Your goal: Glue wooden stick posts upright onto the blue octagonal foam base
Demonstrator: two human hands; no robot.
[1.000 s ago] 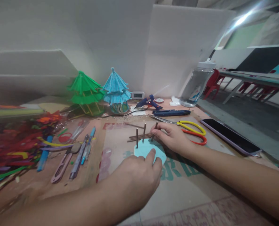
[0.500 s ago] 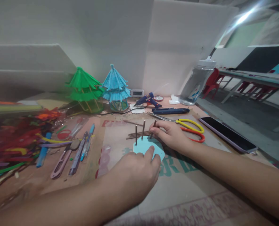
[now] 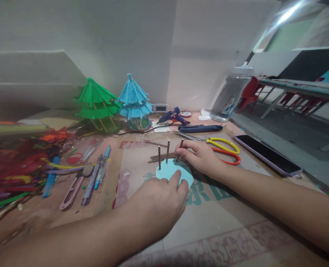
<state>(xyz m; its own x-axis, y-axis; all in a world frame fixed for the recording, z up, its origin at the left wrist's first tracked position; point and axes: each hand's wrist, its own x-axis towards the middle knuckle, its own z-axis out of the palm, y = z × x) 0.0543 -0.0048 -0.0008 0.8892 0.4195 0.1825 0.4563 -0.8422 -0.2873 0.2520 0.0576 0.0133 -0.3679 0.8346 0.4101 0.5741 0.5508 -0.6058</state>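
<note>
A light blue flat base (image 3: 168,168), perhaps foam or card, lies on the printed board, with brown sticks standing up along its far edge. My left hand (image 3: 163,202) grips the base from the near side, fingertips on its top; the thumb is hidden. Between thumb and fingers, my right hand (image 3: 199,155) pinches the rightmost stick (image 3: 180,145), which leans slightly with its lower end at the base. A middle stick (image 3: 168,151) and a left stick (image 3: 159,157) stand upright unheld. Behind them lie several loose brown sticks (image 3: 155,159).
Scissors (image 3: 222,142), a phone (image 3: 267,154), a dark blue pen-shaped tool (image 3: 200,128) and a glue gun (image 3: 172,115) lie beyond and right. A water bottle (image 3: 229,96) stands behind. Green (image 3: 96,98) and blue (image 3: 133,98) model pavilions stand at the back; pens (image 3: 92,181) and craft scraps (image 3: 22,167) lie left.
The view has shifted very slightly. Both hands keep their hold on the base and the right stick, with no clear movement between them.
</note>
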